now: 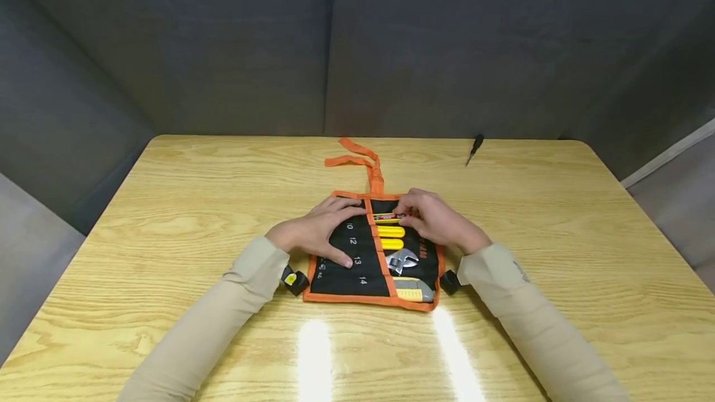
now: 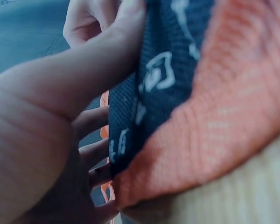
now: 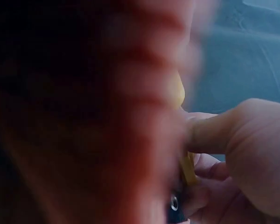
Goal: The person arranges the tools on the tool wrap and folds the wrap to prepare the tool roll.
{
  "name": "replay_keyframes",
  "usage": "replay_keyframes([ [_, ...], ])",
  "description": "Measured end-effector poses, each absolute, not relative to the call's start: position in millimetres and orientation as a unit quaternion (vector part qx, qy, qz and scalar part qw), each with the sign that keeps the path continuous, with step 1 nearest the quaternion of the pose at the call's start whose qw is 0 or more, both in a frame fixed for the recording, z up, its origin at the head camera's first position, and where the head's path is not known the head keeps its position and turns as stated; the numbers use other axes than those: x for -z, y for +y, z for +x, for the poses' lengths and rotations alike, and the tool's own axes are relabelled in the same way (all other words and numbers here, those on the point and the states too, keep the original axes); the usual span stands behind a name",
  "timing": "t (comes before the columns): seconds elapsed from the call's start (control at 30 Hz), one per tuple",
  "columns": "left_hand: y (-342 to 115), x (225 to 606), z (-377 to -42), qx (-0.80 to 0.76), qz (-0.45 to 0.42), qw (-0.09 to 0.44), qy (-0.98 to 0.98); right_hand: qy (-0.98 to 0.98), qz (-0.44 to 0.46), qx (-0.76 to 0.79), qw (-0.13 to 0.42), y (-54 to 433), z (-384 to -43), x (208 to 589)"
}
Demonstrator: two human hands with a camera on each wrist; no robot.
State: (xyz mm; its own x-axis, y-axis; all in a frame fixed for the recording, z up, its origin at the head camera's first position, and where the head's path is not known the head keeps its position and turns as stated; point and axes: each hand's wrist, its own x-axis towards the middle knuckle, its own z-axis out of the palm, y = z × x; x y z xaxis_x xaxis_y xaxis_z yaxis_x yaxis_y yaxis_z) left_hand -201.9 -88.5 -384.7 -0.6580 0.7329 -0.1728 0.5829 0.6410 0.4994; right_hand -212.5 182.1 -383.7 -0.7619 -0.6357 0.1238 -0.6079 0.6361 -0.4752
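A black tool roll (image 1: 335,281) with orange edging lies spread on the table, white size numbers printed on its left part. My left hand (image 1: 321,227) rests on that part with fingers and thumb spread. At the roll's upper right, my right hand (image 1: 440,219) pinches the end of a slim yellow-edged tool (image 1: 385,218) with a red and dark label, its other end in a pocket. Below it, two yellow handles (image 1: 392,232), an adjustable wrench (image 1: 403,259) and a utility knife (image 1: 413,290) stick out of pockets. Blurred orange edging hides much of the right wrist view.
Orange tie straps (image 1: 377,172) stretch from the roll's far edge across the wooden table (image 1: 212,185). A small black-handled screwdriver (image 1: 476,145) lies by the table's far edge, right of centre. Dark grey partitions (image 1: 240,48) stand behind and at the sides.
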Motion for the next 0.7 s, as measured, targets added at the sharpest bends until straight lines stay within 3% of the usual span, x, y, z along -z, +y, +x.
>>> replay_keyframes([
  [0.7,-89,382,-199,-0.202,0.367,0.169,0.892,0.912,-0.318,0.254,0.041,176,-208,385],
])
